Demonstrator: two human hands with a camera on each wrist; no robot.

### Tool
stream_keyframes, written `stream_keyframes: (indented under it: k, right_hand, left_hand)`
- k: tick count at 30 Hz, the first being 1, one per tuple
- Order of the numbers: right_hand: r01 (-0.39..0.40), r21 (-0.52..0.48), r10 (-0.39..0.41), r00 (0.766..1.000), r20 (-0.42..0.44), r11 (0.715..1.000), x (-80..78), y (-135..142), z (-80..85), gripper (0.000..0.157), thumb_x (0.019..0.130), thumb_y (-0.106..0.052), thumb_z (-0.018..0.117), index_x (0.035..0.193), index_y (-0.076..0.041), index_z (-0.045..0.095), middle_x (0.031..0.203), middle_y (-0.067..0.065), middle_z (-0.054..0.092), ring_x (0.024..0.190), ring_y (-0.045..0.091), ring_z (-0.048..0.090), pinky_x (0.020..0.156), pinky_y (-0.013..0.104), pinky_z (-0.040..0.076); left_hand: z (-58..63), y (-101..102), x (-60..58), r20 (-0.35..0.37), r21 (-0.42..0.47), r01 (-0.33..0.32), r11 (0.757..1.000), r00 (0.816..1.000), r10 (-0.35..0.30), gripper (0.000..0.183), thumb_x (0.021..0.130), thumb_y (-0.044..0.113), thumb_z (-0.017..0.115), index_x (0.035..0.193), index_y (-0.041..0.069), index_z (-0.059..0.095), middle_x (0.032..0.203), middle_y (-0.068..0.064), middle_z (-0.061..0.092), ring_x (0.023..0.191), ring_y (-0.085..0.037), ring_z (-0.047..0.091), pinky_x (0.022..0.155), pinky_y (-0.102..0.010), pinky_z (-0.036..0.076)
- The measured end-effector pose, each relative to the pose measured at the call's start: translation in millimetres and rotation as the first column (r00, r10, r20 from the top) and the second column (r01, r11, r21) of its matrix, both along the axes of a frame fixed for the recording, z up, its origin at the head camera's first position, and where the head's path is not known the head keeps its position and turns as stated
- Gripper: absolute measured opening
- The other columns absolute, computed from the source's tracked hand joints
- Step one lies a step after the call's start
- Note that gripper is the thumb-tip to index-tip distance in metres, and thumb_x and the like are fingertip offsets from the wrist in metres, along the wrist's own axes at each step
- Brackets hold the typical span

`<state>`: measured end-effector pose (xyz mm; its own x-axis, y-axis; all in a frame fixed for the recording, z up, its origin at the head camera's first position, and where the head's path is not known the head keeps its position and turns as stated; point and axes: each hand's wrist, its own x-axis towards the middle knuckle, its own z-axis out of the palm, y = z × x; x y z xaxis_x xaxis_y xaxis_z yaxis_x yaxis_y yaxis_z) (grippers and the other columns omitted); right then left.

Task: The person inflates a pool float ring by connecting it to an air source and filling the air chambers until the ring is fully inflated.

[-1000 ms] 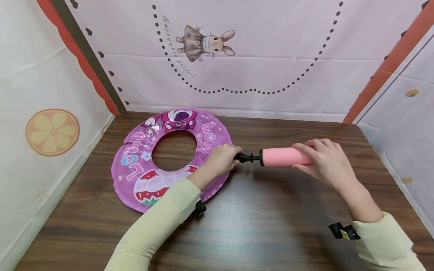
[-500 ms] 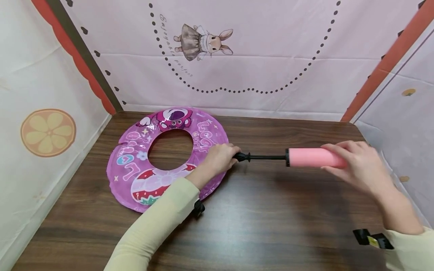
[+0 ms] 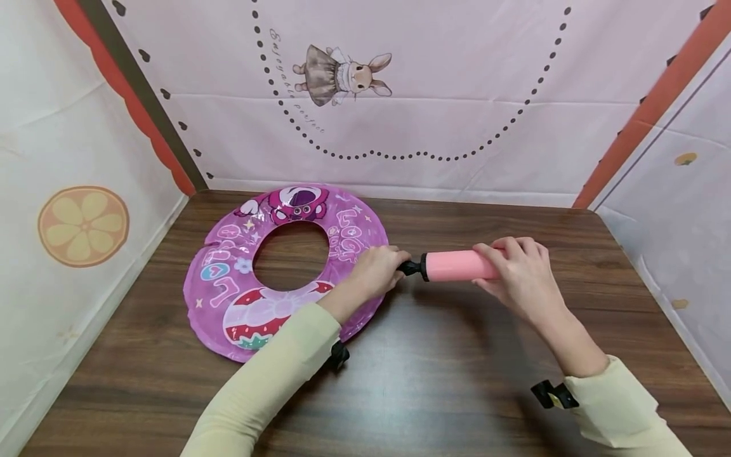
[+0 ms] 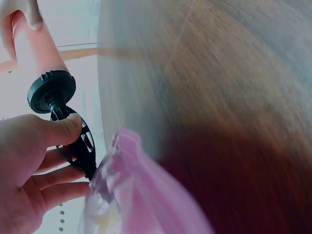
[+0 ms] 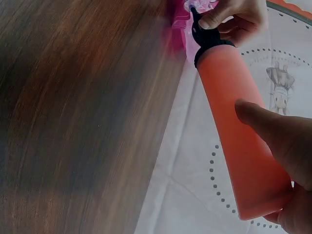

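Note:
A pink hand pump (image 3: 457, 265) is held level above the table between both hands. My left hand (image 3: 374, 270) pinches its black nozzle end (image 4: 80, 146) between thumb and fingers, right at the edge of the purple swim ring (image 3: 217, 304). In the right wrist view the tip of that black end meets the clear valve area of the ring. My right hand (image 3: 520, 273) grips the pink barrel (image 5: 243, 131) near its far end. Little of the black rod shows now, the barrel being close up to my left hand. The ring lies flat, partly filled, with wrinkled edges.
The brown wooden table (image 3: 434, 381) extends in front and to the right. A pale pink printed cloth (image 3: 457, 76) hangs behind it, with white cloth (image 3: 85, 317) along the left side. My left sleeve (image 3: 268, 381) passes over the ring's near edge.
My right hand first drew the barrel rightward, baring the long black rod, then pushed it back left against the nozzle end. My left hand stays at the ring's edge.

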<state>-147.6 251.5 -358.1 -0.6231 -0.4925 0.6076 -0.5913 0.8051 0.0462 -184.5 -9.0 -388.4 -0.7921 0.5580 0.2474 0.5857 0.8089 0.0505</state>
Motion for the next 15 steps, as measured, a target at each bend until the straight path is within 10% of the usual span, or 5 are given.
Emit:
stream_keyframes:
  k: [5,11,15]
  right_hand:
    - [0.006,0.036,-0.007,1.000,0.016,0.999,2.4,10,5.0,0.055,0.065,-0.039,0.080,0.109,-0.011,0.063,0.092,0.017,0.059,0.085,0.040,0.052,0.069,0.055,0.040]
    - [0.016,0.062,-0.018,0.999,0.032,0.998,8.4,44,11.6,0.078,0.082,-0.073,0.023,0.109,-0.012,0.064,0.088,0.018,0.063,0.081,0.041,0.055,0.066,0.055,0.042]
    - [0.031,0.049,-0.033,0.998,0.045,0.998,13.2,75,19.8,0.079,0.079,-0.075,0.030,0.108,-0.010,0.064,0.085,0.019,0.062,0.080,0.041,0.054,0.064,0.055,0.041]
  left_hand:
    - [3.8,-1,-1.8,0.037,-0.003,-0.031,1.000,0.999,0.031,0.020,0.080,0.022,0.071,0.099,0.016,0.067,0.087,-0.002,0.067,0.076,-0.019,0.064,0.065,-0.033,0.052]
    - [5.8,-1,-2.8,0.057,-0.048,-0.051,0.998,0.997,0.054,0.022,0.080,0.025,0.070,0.100,0.017,0.067,0.088,-0.002,0.067,0.079,-0.019,0.064,0.067,-0.033,0.053]
    - [5.9,-3,-3.2,0.069,-0.036,-0.053,0.998,0.996,0.056,0.022,0.080,0.024,0.070,0.101,0.016,0.067,0.089,-0.002,0.068,0.079,-0.020,0.064,0.067,-0.033,0.053]
